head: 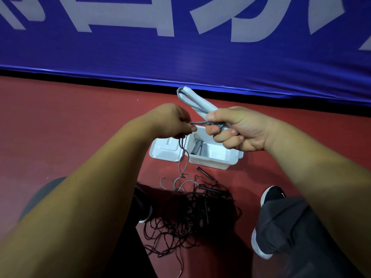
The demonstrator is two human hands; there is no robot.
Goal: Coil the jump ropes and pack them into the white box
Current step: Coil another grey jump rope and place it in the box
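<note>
A grey jump rope (198,123) is being held up in the middle of the frame by two hands. Its white handles (197,101) are being gripped by the right hand (236,129), just right of the middle, with the fingers curled round them and round a few loops of the grey cord. The handles are being pointed up and to the left, toward the blue banner (180,57) that is filling the top of the frame. A short piece of the cord is being pulled tight between the two hands. Its far side is being pinched by the left hand (174,122), just left of the middle, between thumb and fingers. From that hand the rest of the cord is being let hang down to the red floor (70,117), where it is lying in small curls.

The white box (208,162) is sitting open on the floor, partly hidden by the hands. Its lid (164,152) is lying against its left side. Two grey ribbed handles (198,148) are being kept inside the box.

Below the box, in the lower middle of the frame, a heap of black ropes (180,223) is lying tangled on the floor. The grey curls are touching the top of the heap. A black handle (206,174) is lying between the heap and the box. A black shoe (273,194) is being rested on the floor to the right of the heap.
</note>
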